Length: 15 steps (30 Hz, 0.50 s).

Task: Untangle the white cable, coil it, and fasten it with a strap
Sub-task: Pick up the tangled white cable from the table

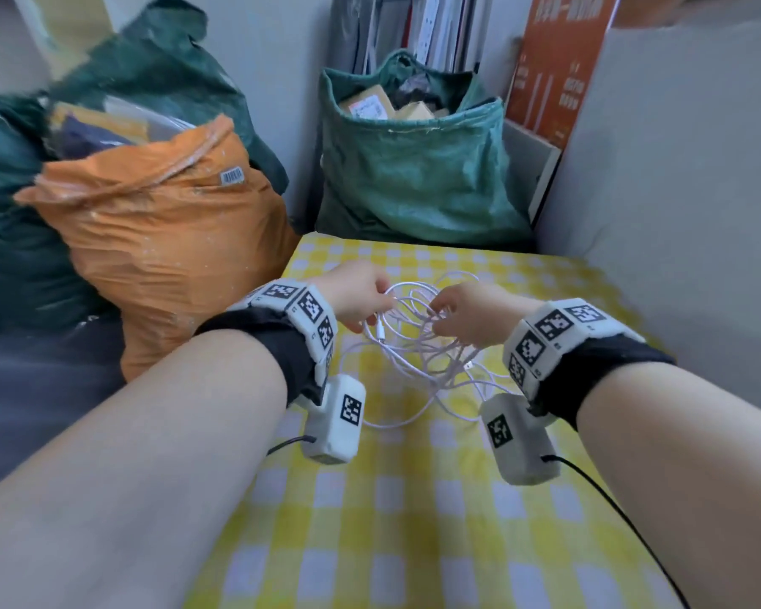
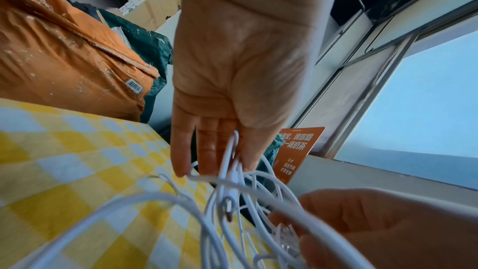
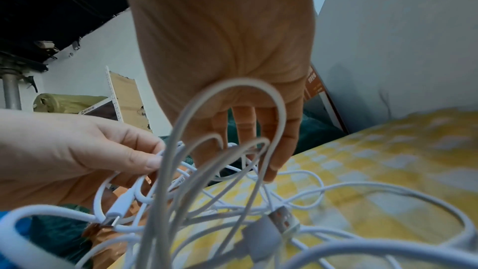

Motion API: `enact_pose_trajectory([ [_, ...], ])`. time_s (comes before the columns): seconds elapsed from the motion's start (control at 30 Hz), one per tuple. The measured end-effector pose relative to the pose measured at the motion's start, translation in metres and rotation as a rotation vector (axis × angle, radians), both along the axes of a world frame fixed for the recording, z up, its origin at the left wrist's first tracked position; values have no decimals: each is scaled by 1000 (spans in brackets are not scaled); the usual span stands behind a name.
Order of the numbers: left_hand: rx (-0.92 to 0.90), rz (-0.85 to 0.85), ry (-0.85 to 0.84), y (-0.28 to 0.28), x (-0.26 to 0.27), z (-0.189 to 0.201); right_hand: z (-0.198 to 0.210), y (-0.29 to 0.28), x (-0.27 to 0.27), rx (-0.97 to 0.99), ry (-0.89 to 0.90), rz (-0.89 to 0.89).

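Note:
A tangled white cable [image 1: 418, 349] hangs in many loops between my two hands, its lower loops lying on the yellow-checked tablecloth [image 1: 414, 498]. My left hand [image 1: 381, 307] pinches several strands at the tangle's left side; the same pinch shows in the left wrist view [image 2: 227, 163]. My right hand [image 1: 436, 318] has its fingers curled into strands on the right side. In the right wrist view, loops of the cable [image 3: 232, 93] arch in front of my right fingers [image 3: 282, 150]. A USB plug [image 3: 283, 220] and a smaller plug [image 3: 117, 210] dangle within the tangle.
An orange sack [image 1: 163, 239] leans against the table's left edge, with dark green bags [image 1: 14, 222] behind it. A green sack of parcels [image 1: 414, 178] stands past the far edge. A grey panel [image 1: 677, 169] borders the right side; an orange sign [image 1: 554, 72] leans behind.

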<state>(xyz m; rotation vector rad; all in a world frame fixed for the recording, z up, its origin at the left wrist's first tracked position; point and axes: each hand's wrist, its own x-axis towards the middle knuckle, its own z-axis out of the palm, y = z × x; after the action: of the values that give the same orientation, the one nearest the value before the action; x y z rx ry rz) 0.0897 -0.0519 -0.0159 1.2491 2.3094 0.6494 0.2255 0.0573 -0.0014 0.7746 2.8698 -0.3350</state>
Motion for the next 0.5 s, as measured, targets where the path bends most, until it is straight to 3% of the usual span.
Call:
enact_pose_trajectory([
  [0.23,73,7,216,-30,39,41,25,-23,47,77,97,-13],
  [0.37,194,-30,49,-39,56,56,40,-36,61,40,189,-72],
  [0.5,349,-29,-88,-49,74,74,51,-50,70,-131,356,-116],
])
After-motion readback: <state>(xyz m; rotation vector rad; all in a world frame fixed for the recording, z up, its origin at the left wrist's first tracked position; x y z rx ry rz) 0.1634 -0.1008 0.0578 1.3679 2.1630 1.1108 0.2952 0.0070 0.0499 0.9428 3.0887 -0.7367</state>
